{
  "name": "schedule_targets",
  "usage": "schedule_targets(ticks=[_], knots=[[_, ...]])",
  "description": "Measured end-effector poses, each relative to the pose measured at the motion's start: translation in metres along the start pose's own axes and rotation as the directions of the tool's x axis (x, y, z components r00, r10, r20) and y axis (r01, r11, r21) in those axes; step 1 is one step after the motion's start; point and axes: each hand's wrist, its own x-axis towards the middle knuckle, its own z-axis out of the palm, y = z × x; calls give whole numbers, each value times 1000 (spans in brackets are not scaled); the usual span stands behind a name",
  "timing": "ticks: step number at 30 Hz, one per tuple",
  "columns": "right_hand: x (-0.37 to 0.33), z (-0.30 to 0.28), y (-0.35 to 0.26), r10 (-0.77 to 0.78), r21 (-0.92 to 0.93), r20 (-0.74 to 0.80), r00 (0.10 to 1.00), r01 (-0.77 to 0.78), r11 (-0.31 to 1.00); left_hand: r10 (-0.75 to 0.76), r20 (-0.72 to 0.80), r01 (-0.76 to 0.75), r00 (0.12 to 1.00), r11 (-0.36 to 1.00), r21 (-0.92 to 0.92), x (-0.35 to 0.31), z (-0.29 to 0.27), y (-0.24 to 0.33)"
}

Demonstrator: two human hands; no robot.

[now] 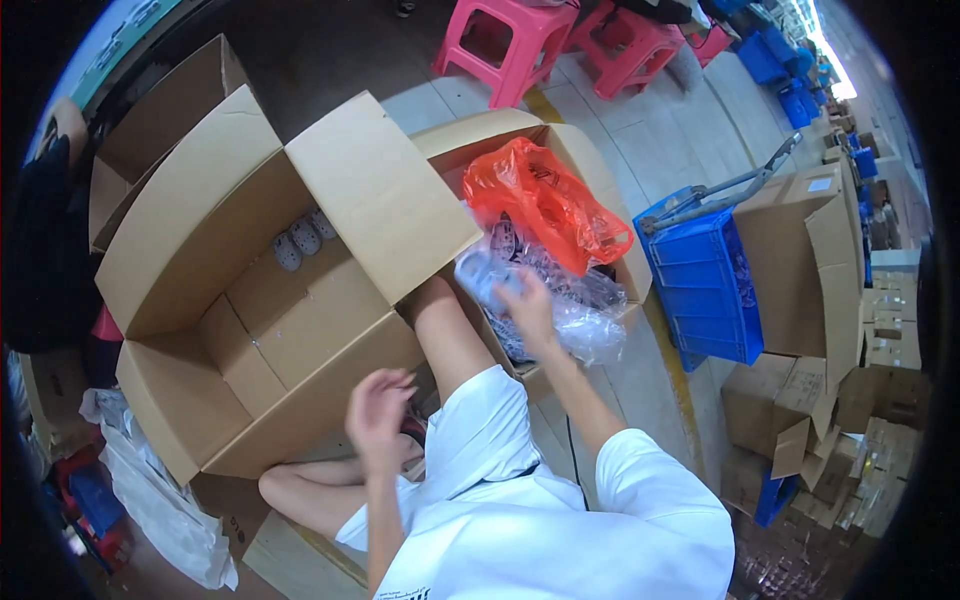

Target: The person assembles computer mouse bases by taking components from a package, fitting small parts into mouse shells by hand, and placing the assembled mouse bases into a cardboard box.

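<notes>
My right hand [530, 308] is closed on a pale blue clog [484, 274], smeared by motion, above the right-hand carton [470, 134]. In that carton lie clear plastic bags [590, 325] over dark-patterned shoes, with a red plastic bag [545, 200] on top. My left hand [378, 420] hovers in front of the large open carton [330, 365]; its fingers are loosely bent and apart, somewhat blurred, with nothing seen in them. Several pale grey clogs [288, 252] with holes sit together against the far side inside the large carton.
The large carton's raised flap [385, 190] stands between both cartons. Pink stools [510, 45] are at the back. To the right are a blue crate [705, 290] on a trolley and stacked cartons [800, 270]. White plastic sheeting [160, 490] lies at left.
</notes>
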Motion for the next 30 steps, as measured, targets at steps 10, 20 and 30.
schedule_targets(ticks=[10,20,30], knots=[[-22,10,22,110,-5,408,906,-119,993,-370,-54,331,928,880,-341,4,10,-28],[266,5,196,-227,-176,52,972,233,956,-469,13,459,883,858,-230,-11,1,-7],[137,5,45,-96,-212,-20,995,89,973,-396,13,375,918,860,-345,-21,-2,2]])
